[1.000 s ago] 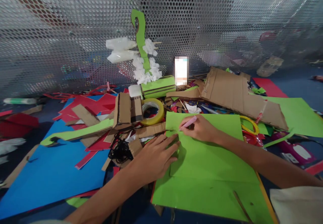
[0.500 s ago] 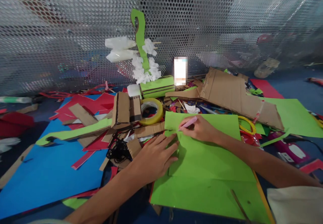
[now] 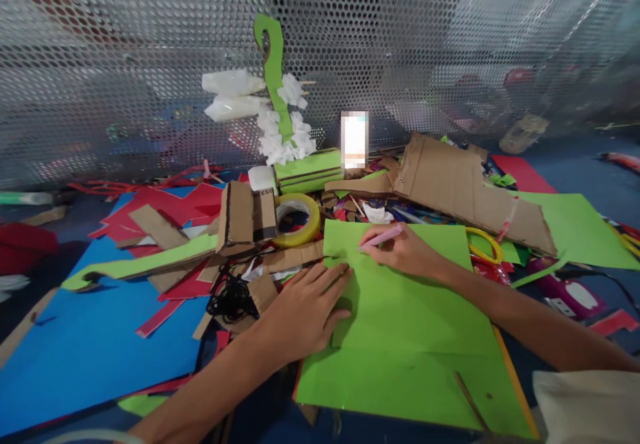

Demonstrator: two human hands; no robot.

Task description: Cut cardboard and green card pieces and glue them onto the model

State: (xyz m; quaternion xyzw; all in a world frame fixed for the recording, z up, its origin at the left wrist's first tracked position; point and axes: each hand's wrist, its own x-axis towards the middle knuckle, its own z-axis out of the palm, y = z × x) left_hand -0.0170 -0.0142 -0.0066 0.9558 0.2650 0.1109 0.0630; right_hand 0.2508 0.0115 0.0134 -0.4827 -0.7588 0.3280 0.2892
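A green sheet of paper [image 3: 410,317] lies in front of me, creased across its lower part. My left hand [image 3: 313,311] rests flat on its left edge with the fingers stretched out. Near the sheet's top edge, my right hand [image 3: 403,251] grips a pink pen [image 3: 384,236], its tip pointing down and left at the paper. Just beyond the left hand are a tangle of black cord [image 3: 233,297] and cardboard scraps. A roll of yellow tape [image 3: 299,221] stands past the sheet's upper left corner.
A hooked green cutout [image 3: 274,64] with white paper tufts rises from a green block [image 3: 310,172] before the perforated metal panel [image 3: 400,44]. A blue sheet [image 3: 115,337] with red scraps is on the left. Cardboard [image 3: 465,187], yellow-handled scissors [image 3: 485,245] and a purple device [image 3: 570,287] lie right.
My right hand has shifted slightly to the right with the pink pen, whose tip has moved up and right. My left hand stays on the sheet. The whole view has drifted a little.
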